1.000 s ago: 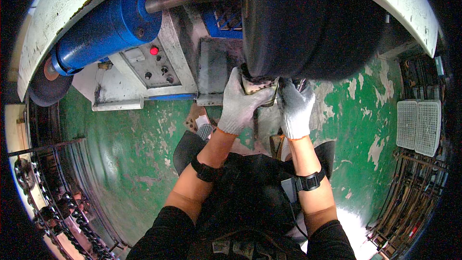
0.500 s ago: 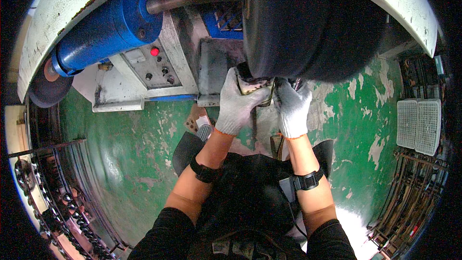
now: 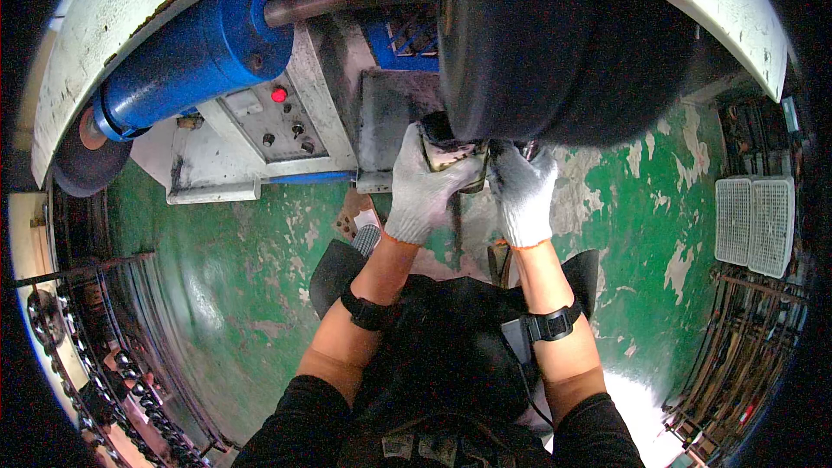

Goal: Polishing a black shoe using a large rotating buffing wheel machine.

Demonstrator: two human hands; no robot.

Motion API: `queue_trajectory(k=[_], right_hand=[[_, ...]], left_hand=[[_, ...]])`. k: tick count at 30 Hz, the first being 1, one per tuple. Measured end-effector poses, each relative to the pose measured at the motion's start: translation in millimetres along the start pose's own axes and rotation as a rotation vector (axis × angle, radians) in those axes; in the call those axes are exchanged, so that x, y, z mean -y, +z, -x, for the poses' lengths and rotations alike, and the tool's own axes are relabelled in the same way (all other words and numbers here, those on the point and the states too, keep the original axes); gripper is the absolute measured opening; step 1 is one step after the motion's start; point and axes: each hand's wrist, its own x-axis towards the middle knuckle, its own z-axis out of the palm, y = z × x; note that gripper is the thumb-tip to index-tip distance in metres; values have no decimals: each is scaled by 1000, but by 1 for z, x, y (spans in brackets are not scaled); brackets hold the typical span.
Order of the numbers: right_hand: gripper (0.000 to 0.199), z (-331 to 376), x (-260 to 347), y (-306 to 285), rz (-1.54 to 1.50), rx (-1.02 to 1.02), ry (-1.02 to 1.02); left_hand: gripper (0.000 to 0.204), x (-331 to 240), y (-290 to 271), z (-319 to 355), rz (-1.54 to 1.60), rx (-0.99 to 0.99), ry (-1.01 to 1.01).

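Note:
A big dark polishing wheel (image 3: 563, 52), blurred as if spinning, fills the upper middle. Just under its lower left edge, my left hand (image 3: 416, 195), in a white knitted glove, is closed around a shiny, curved metal piece (image 3: 455, 159). The piece's upper part is dark and its far side is hidden by the wheel. My right hand (image 3: 525, 195), gloved too and blackened over the fingers, is closed beside it at the wheel's underside. Its fingertips curl out of sight against a dark part of the piece.
A pale hood (image 3: 737, 0) arches over the wheel. Left of it are a blue motor housing (image 3: 195, 52), a control panel (image 3: 276, 117) with a red light, and a smaller wheel (image 3: 91, 152). White plastic baskets (image 3: 752, 225) and metal racks (image 3: 737, 364) stand right; shiny parts (image 3: 130, 373) hang left.
Both hands and the metal piece have shifted very slightly to the left, still at the wheel's lower edge. The rest looks the same.

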Motion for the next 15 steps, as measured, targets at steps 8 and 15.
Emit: queue_trajectory(k=[8, 15], right_hand=[[9, 1, 5, 3, -34, -2, 30], [10, -4, -5, 9, 12, -16, -66]], left_hand=[[47, -4, 1, 1, -13, -20, 12], [41, 5, -7, 0, 22, -37, 54]])
